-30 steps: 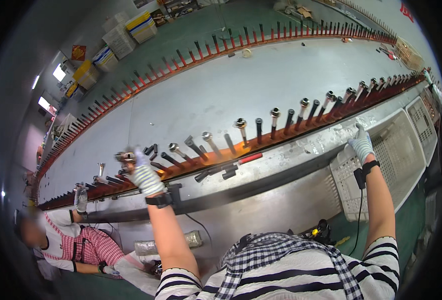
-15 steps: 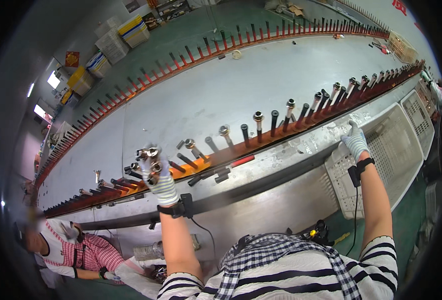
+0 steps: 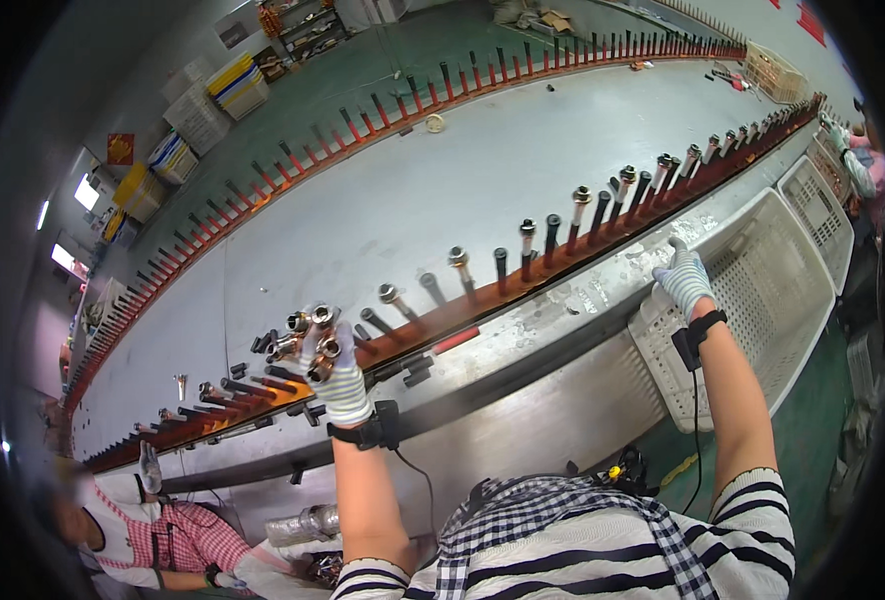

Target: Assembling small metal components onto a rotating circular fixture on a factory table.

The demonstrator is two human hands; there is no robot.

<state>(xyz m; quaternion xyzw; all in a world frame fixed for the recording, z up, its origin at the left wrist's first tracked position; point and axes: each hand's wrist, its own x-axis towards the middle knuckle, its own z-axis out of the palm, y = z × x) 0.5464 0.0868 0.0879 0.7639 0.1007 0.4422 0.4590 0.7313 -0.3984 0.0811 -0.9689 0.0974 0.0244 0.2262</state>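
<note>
In my left hand, in a striped glove, is a bunch of shiny metal tube fittings with round collars. The fingers are closed round them, just over the row of upright pegs. Close to that hand, a fitting sits on a leaning peg, and a black-topped peg carries none. My right hand, also gloved, lies at the metal ledge beside the near rim of a white basket. Its fingers are partly stretched, with nothing seen in them.
The pegs run in a long loop round a grey metal table. A loose red tube and black sleeves lie on the ledge. A single fitting stands on the table. Co-workers are at the lower left and far right.
The view has shifted slightly. Near-row pegs have moved rightward past the ledge. My left hand still holds the fittings, and my right hand stays by the basket. The lower-left co-worker's hand is now raised.
</note>
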